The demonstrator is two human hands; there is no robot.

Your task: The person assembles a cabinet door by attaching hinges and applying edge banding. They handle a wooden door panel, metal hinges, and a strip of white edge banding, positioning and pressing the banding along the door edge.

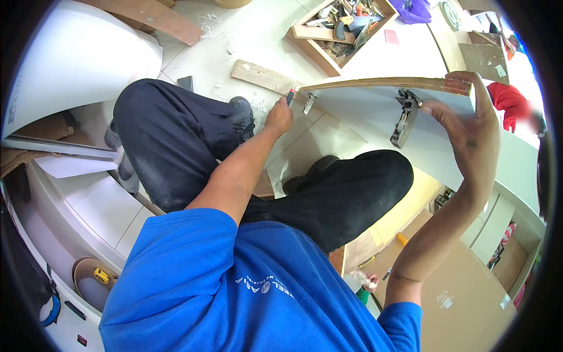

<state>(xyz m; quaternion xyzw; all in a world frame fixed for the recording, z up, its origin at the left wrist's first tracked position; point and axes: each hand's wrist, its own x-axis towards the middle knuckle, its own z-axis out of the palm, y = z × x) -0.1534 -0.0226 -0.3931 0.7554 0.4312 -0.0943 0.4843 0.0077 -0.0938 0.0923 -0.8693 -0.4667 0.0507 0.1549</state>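
Note:
A pale panel [363, 108] with a raw wood edge and metal hinges on its face stands on edge before me, like a cabinet door. My right hand [474, 126] grips its right end, fingers over the top edge and thumb near the larger hinge [404, 120], whose arm hangs down. A second hinge [309, 104] sits near the panel's left end. Closed in my left hand [279, 116] is a small tool with a red and black handle [290, 96], held by that left end. The tool's working tip cannot be made out.
Beyond the panel stands a wooden box [316, 53] of mixed tools. A wooden board [264, 76] and shavings lie on the tiles. White curved sheeting [82, 64] is at the left. A large brown board [463, 293] lies at lower right, with another person's hand [370, 283] nearby.

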